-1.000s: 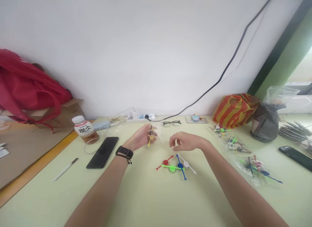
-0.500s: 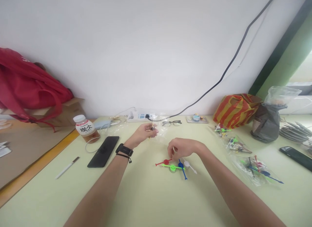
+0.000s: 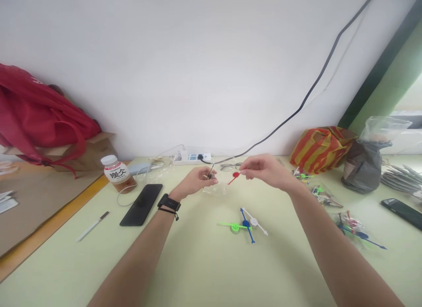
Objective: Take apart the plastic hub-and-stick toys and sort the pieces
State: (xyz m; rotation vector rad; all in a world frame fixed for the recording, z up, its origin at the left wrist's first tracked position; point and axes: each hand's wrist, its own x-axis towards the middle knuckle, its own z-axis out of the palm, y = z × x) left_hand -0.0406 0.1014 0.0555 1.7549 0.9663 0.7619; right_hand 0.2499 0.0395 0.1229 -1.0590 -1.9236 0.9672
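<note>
Raised over the table, my right hand (image 3: 260,169) pinches a red plastic spinner arrow (image 3: 235,175) by one end. My left hand (image 3: 200,180) is closed on a small dark piece with a thin stick (image 3: 211,169) that points up; the fingers hide part of it. Below the hands lie a green spinner arrow (image 3: 234,227), a blue spinner arrow (image 3: 245,224) and a white spinner arrow (image 3: 253,221), close together or overlapping. Crumpled clear plastic (image 3: 216,189) lies behind and below my left fingers.
Left of my arm are a black phone (image 3: 141,205), a pen (image 3: 92,226) and a drink bottle (image 3: 118,175). A power strip (image 3: 191,158) runs along the wall. On the right lie clear bags of coloured arrows (image 3: 361,232), a striped bag (image 3: 323,149) and another phone (image 3: 402,215).
My right hand has lifted the red spinner arrow from the group and brought it up toward my left hand. The green, blue and white arrows stay on the table.
</note>
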